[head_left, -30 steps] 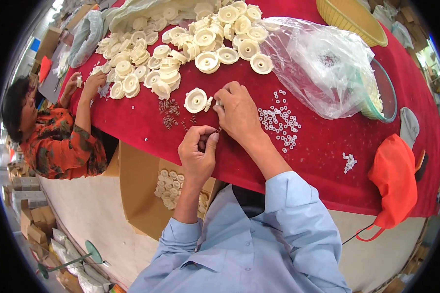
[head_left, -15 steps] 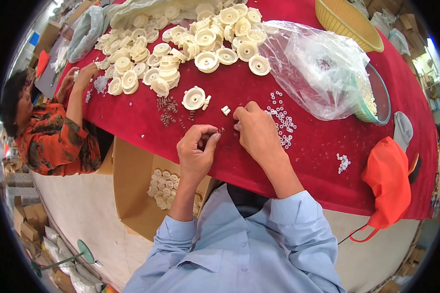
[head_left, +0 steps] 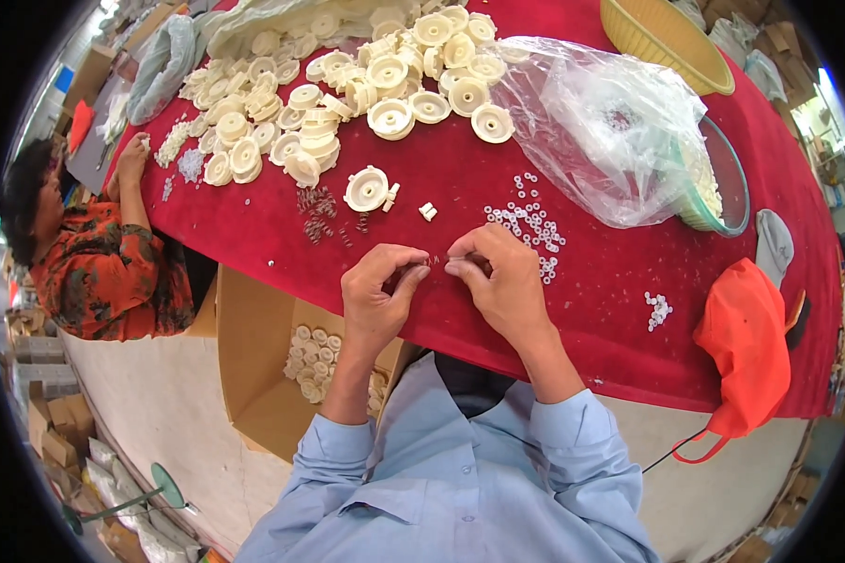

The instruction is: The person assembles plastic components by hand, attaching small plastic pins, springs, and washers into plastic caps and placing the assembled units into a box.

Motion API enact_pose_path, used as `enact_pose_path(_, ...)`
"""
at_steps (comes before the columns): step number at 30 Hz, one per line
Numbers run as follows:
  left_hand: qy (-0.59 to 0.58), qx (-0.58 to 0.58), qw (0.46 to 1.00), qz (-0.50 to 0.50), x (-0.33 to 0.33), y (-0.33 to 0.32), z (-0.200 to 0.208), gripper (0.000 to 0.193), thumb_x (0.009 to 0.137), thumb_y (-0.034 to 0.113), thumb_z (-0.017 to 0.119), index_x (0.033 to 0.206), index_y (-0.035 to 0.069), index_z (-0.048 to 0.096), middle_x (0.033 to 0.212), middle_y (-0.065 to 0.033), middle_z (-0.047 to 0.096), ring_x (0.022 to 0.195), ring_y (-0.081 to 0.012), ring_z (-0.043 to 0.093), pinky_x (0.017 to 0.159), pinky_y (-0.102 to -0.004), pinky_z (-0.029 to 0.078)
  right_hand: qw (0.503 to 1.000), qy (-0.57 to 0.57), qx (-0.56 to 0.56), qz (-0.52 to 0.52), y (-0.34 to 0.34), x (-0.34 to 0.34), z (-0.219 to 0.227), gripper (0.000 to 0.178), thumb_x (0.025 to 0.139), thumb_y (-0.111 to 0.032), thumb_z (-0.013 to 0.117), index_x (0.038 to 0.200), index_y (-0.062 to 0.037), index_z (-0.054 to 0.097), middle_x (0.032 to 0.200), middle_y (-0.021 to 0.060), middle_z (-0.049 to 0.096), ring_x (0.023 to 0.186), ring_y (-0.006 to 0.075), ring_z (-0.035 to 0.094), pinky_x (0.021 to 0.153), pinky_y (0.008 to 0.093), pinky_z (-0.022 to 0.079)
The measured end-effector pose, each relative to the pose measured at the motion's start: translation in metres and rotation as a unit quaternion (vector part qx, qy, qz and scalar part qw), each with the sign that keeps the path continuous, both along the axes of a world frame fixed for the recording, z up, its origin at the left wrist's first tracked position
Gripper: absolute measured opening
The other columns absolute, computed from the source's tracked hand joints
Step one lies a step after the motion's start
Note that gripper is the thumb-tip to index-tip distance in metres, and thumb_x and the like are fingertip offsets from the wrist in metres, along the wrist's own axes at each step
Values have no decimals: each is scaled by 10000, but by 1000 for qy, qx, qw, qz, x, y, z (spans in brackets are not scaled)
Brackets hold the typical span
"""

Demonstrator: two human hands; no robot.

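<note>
My left hand (head_left: 382,293) pinches a small coil spring (head_left: 431,262) at its fingertips. My right hand (head_left: 499,277) is closed in a pinch just beside it; whatever its fingertips hold is too small to make out. Beyond my hands lie a cream plastic wheel (head_left: 366,189), a small cream part (head_left: 391,196) touching or close to it, and another small cream part (head_left: 427,212). Loose dark springs (head_left: 316,214) are scattered left of the wheel. Small white rings (head_left: 533,225) spread out past my right hand.
A heap of cream wheels (head_left: 386,73) covers the far side of the red cloth (head_left: 591,310). Right are a clear plastic bag (head_left: 601,141), a green-rimmed basket (head_left: 734,178) and a red cap (head_left: 744,347). A cardboard box (head_left: 253,375) stands below; a co-worker (head_left: 113,253) sits left.
My right hand has drawn back toward me and left, away from the small cream part, so both hands' fingertips are close together. The co-worker's hands have shifted toward the table's edge.
</note>
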State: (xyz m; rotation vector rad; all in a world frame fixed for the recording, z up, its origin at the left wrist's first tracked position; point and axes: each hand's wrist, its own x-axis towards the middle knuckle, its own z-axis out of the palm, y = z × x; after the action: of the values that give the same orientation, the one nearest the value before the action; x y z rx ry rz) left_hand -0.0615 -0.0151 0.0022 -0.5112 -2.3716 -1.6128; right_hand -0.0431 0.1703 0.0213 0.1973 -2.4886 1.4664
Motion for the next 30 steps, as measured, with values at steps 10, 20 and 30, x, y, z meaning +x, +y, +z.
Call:
enact_pose_path(10,22,-4,999,-28,0,1,2,193,805,-76,779,972,16,747,909,-91,740,812,-176,708,690,-281,543,969,-78,-230,-43,-12,8,-15,174,835,58,753,995,4,712,929,94,720,801,159,724,697,279,582)
enact_pose_path(20,35,8,999,-34,-1,-2,-2,199,804,-74,779,981,14,754,906,-107,745,806,-192,721,674,-290,553,983,-15,-179,-35,-14,12,-4,232,833,58,759,1045,5,682,904,97,718,815,169,736,709,281,599)
enact_pose_path(30,-46,81,994,-61,3,-8,-6,107,907,-54,707,1001,-17,741,858,-87,725,686,-126,687,613,-253,550,992,59,-108,14,-12,13,2,215,835,71,755,1024,2,678,891,112,699,817,185,730,696,293,587)
